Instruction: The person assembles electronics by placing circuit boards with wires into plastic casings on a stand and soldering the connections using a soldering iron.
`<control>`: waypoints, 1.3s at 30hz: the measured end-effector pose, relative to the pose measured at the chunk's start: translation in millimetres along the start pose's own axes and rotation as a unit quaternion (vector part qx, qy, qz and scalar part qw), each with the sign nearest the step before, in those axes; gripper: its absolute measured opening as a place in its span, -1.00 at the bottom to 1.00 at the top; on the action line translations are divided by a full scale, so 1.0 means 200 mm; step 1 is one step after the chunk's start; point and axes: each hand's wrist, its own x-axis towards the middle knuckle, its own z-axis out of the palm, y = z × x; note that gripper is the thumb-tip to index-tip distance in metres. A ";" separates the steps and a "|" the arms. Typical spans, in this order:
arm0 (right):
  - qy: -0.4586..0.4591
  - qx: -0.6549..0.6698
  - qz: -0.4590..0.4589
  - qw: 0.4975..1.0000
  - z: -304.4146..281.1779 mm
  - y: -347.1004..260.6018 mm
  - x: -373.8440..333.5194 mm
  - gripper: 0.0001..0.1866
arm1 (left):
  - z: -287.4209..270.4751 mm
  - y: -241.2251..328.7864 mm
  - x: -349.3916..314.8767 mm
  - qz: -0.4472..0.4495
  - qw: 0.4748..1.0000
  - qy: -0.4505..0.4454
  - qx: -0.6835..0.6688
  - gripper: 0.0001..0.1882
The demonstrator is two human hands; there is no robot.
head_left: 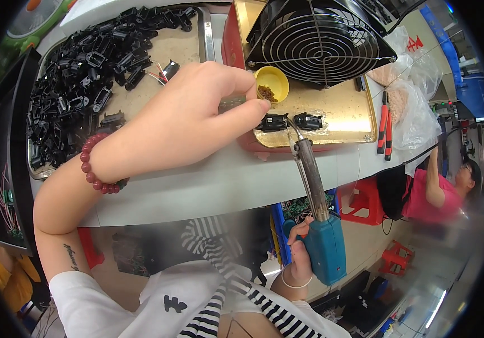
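My right hand (298,253) grips the handle of a teal soldering gun (325,250). Its bent tip reaches up to a small black plastic housing (274,122) on a gold tin surface (343,118). From the left, my left hand (214,107) comes over the tin's edge, thumb and forefinger closed in a pinch beside that housing; what they hold is hidden. A second black housing (309,120) lies just to the right. Behind my fingertips sits a yellow cup (278,81) with brown crumbly rosin-like material in it.
A black fan with a wire guard (323,53) stands at the back of the tin. On the left, a metal tray (207,34) holds many black housings (92,67). Red-handled pliers (385,127) and clear plastic bags (414,107) lie right. A person in pink (436,194) is farther right.
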 end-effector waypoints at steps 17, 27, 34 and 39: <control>0.006 0.010 0.022 1.000 0.01 -0.01 0.01 -0.89 | 0.00 0.01 0.00 0.008 0.999 0.024 0.029 -0.69; 0.025 -0.058 0.033 0.997 0.03 -0.01 0.00 -0.88 | 0.01 0.01 0.00 0.022 0.998 0.037 0.044 -0.69; 0.024 0.030 0.048 0.998 0.04 -0.02 0.00 -0.80 | 0.01 0.01 0.00 0.020 0.998 0.034 0.045 -0.69; 0.028 0.118 0.070 0.990 0.04 -0.02 -0.02 -0.65 | 0.01 0.01 0.00 0.023 0.998 0.035 0.045 -0.69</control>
